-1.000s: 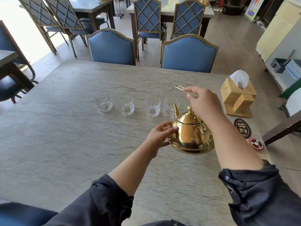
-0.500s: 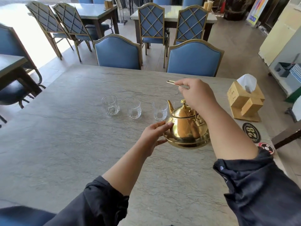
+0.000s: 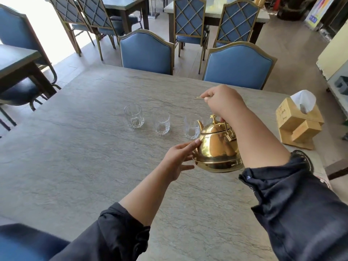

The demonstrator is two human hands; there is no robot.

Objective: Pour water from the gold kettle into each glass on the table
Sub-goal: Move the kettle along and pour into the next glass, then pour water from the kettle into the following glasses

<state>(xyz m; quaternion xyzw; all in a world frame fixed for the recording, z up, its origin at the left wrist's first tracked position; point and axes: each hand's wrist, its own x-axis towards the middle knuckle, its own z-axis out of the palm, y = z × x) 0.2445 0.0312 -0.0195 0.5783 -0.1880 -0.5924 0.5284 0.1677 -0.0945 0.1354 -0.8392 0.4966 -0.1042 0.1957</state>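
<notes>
The gold kettle [image 3: 218, 147] hangs above the grey stone table [image 3: 75, 157], lifted by its thin handle in my right hand [image 3: 222, 102]. Its spout points left and away, next to the rim of the third glass [image 3: 191, 129]. My left hand [image 3: 178, 157] rests its fingertips against the kettle's left side, fingers spread. Left of the kettle, a row of clear cut glasses stands on the table: the far-left glass [image 3: 133, 116] and the second glass [image 3: 161, 124]. A fourth glass is hidden behind the kettle.
A wooden tissue box [image 3: 297, 123] stands at the table's right edge, with round coasters [image 3: 306, 161] nearby. Two blue chairs [image 3: 146, 51] are tucked in at the far side. More tables and chairs fill the room behind.
The kettle has moved left along the row of glasses and now covers the rightmost one. Both hands travelled with it; my left hand stays on its side.
</notes>
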